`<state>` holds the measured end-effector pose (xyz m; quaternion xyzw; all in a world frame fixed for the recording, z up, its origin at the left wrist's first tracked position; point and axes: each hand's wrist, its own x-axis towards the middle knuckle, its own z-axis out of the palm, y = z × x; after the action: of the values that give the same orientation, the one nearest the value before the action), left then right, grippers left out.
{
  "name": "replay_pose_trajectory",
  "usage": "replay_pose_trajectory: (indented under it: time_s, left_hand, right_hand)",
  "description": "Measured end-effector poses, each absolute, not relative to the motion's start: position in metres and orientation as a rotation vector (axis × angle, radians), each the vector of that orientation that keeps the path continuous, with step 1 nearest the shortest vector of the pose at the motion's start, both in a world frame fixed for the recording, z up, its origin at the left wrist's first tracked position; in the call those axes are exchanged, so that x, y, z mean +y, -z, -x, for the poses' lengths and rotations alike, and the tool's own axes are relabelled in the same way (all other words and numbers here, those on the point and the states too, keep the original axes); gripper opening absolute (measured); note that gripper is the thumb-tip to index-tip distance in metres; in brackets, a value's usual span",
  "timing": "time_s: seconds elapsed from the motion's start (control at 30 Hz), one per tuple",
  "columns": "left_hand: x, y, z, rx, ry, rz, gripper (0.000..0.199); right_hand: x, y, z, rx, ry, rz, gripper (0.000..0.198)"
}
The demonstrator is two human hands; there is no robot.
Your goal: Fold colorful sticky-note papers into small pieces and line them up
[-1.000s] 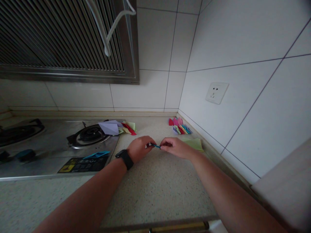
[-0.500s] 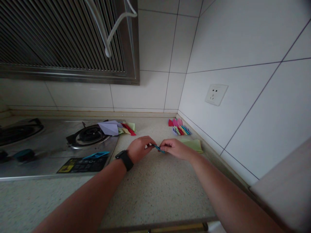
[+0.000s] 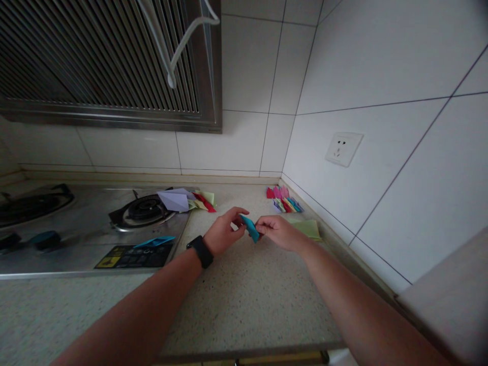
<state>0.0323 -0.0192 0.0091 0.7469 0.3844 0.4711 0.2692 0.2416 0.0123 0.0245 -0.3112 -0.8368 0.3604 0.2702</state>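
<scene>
A small folded piece of blue paper [image 3: 250,229] is between my two hands, just above the speckled countertop [image 3: 247,305]. My right hand [image 3: 277,231] pinches its right edge between thumb and fingers. On the other side, my left hand [image 3: 226,231], with a black watch on the wrist, has its thumb and fingers curled at the paper's left corner. Beyond my right hand lies light green paper [image 3: 310,229], partly covered by that hand. Small folded papers in several colours [image 3: 286,205] sit in rows near the wall corner.
To the left, a gas stove [image 3: 84,218] carries a blue folded paper [image 3: 154,242] near its front. Lilac folded paper [image 3: 175,200] and red and green pieces [image 3: 204,201] lie at the stove's right edge. A range hood [image 3: 114,114] hangs above; a socket [image 3: 343,149] is on the right wall.
The blue paper has turned from nearly edge-on to showing its broad face. My left fingers have lifted and loosened around it. The view has shifted slightly.
</scene>
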Motion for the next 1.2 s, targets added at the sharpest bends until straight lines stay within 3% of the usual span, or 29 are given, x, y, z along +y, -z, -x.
replay_pose_trajectory:
  time_s: [0.07,0.23,0.63,1.2]
  left_hand:
    - [-0.019,-0.010,-0.034,0.962,-1.263,-1.866,0.040]
    - [-0.018,-0.012,-0.035,0.917,-1.134,-1.805,0.023]
    - [-0.012,-0.004,-0.027,0.827,-1.054,-1.672,0.027]
    - [-0.017,-0.008,-0.035,1.069,-1.044,-1.784,0.017]
  right_hand:
    - [0.012,-0.024,-0.241,-2.205,-0.930,0.834,0.023]
    - [0.013,-0.020,-0.238,-2.096,-1.033,0.800,0.019]
    - [0.015,-0.016,-0.232,-1.996,-1.175,0.713,0.012]
    - [0.017,-0.012,-0.226,-1.982,-1.171,0.800,0.010]
